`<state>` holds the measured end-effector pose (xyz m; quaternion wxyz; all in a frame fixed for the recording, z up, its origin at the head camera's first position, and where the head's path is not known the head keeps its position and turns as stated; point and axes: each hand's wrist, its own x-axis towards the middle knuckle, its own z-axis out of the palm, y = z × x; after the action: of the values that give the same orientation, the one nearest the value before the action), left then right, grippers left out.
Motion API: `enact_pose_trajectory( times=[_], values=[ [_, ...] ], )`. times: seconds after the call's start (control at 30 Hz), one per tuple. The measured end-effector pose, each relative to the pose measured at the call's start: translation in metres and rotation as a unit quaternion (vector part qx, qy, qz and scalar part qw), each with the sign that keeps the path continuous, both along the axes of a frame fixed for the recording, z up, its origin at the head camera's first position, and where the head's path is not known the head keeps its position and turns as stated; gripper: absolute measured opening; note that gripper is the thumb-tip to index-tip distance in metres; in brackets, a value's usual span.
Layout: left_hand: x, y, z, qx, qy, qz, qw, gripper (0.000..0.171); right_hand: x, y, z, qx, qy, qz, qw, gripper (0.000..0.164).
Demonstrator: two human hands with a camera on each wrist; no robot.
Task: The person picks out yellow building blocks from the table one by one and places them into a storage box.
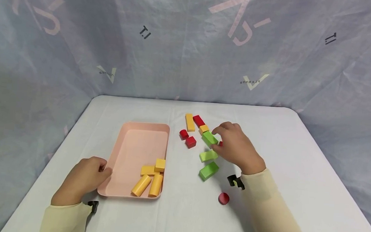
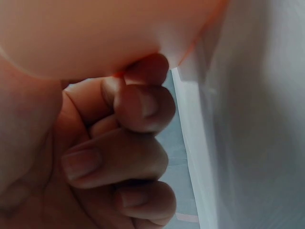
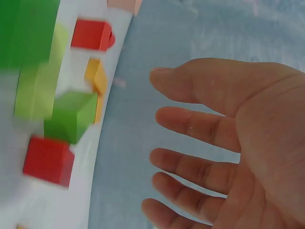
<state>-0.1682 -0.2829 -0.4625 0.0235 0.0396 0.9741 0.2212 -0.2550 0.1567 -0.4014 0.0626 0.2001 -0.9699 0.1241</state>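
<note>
Left hand (image 1: 84, 177) grips 1 tray (image 1: 142, 143) | right hand (image 1: 237, 145) half-spread, empty | 3 green blocks (image 1: 207, 156)

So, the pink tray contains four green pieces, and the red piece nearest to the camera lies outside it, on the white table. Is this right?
Not quite: the head view shows that the four pieces in the pink tray are yellow, not green. The nearest red piece does lie outside it, on the white table.
</note>
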Motion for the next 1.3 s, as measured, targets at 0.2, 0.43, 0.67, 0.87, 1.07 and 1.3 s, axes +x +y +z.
enact_pose_trajectory(
  times=[0.2,0.43,0.67,0.87,1.07,1.3],
  values=[
    [0.000,0.000,0.000,0.000,-0.001,0.000,1.0000,0.033,-0.007,0.021,0.000,-0.020,-0.037,-0.036,0.998,0.037],
    [0.000,0.000,0.000,-0.001,0.003,-0.007,1.0000,0.033,-0.011,0.037,-0.004,-0.022,-0.095,-0.059,0.993,0.042],
    [0.000,0.000,0.002,-0.003,-0.005,0.001,1.0000,0.032,-0.013,0.048,-0.005,-0.026,-0.122,-0.075,0.989,0.044],
    [0.000,0.000,0.002,-0.004,-0.010,0.002,0.9999,0.033,-0.017,0.056,-0.007,-0.024,-0.142,-0.093,0.985,0.045],
    [0.000,0.001,0.003,-0.006,-0.017,0.008,0.9998,0.032,-0.021,0.062,-0.013,-0.016,-0.170,-0.107,0.979,0.045],
    [0.000,0.001,0.003,-0.004,-0.017,0.007,0.9998,0.032,-0.023,0.066,-0.017,-0.007,-0.211,-0.131,0.969,0.046]
  ],
)
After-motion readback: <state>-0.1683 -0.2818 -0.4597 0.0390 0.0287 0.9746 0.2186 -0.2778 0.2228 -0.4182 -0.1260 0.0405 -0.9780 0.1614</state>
